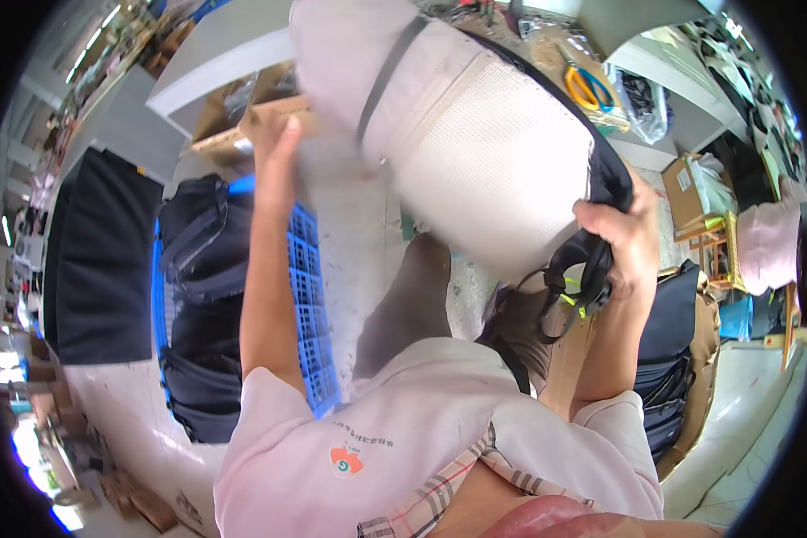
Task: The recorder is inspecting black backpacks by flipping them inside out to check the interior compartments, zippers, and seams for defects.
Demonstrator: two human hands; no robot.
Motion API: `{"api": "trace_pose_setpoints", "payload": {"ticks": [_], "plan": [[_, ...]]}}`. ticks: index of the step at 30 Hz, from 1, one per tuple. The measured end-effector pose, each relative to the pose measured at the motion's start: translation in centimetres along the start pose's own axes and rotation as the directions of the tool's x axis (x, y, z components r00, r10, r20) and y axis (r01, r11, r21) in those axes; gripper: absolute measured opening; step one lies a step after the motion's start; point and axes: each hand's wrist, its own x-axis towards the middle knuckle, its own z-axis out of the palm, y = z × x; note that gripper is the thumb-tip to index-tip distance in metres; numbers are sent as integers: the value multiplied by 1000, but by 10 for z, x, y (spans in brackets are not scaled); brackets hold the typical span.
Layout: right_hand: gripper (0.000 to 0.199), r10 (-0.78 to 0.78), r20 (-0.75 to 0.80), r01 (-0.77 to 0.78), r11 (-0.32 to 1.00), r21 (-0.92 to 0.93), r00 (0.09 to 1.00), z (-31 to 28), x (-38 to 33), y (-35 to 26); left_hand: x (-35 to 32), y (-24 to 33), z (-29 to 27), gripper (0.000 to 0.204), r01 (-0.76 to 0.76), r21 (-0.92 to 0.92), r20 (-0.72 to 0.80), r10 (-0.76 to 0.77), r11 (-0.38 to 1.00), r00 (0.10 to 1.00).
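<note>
The right hand point(623, 229) grips the black border point(610, 170) of the pale bag point(475, 134), probably supporting it above the knees point(421, 273). The left hand point(282, 134) is blurred near its other side; whether closed, I cannot tell. Leftward, black bags point(204, 278) lie by blue plastic latticework point(306, 305) on the pale floor point(354, 224). Farther stands a white worktop point(228, 45).

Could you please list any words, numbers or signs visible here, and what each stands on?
I leave printed wording uncopied.
Shirt: dark lettering beside an orange-and-green emblem.
Cardboard box at right: markings too small to read.
Pale bag in the right hand: no readable text.
</note>
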Motion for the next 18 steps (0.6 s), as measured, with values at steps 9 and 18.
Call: {"api": "trace_pose_setpoints", "payload": {"ticks": [9, 18], "plan": [[41, -11, -186, 24, 998, 66, 983, -21, 44, 65, 41, -14, 29, 37, 81, -261, 99, -57, 962, 993], [35, 150, -141, -148, 989, 24, 979, -49, 109, 85, 81, 14, 59, 26, 112, -162, 17, -111, 980, 994]]}}
